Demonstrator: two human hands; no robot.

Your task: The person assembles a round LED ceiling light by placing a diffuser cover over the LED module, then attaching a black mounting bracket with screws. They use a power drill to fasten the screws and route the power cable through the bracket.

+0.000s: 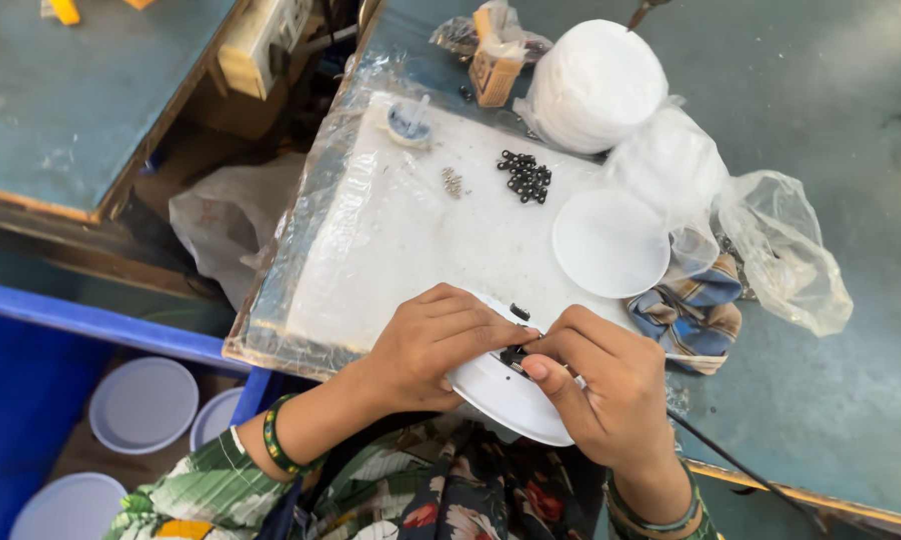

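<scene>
Both hands, left hand (439, 338) and right hand (603, 385), pinch a small black part (514, 355) atop the white disc (506, 395), grip pressed together at the disc's twelve o'clock edge.

Two hands are at work – the left hand (433, 338) and the right hand (601, 385), each with bangles at the wrist. One white disc (506, 395) sits under the fingers, and one more loose disc (611, 243) lies flat on the white board (391, 250). One tall stack of discs (593, 85) stands at the back; its number cannot be counted. One pile of small black rings (526, 176) – about twenty, too small for an exact count. One little cluster of metal pieces (453, 181). Three round lids (143, 404) lie below at left. One striped cloth (693, 310).
</scene>
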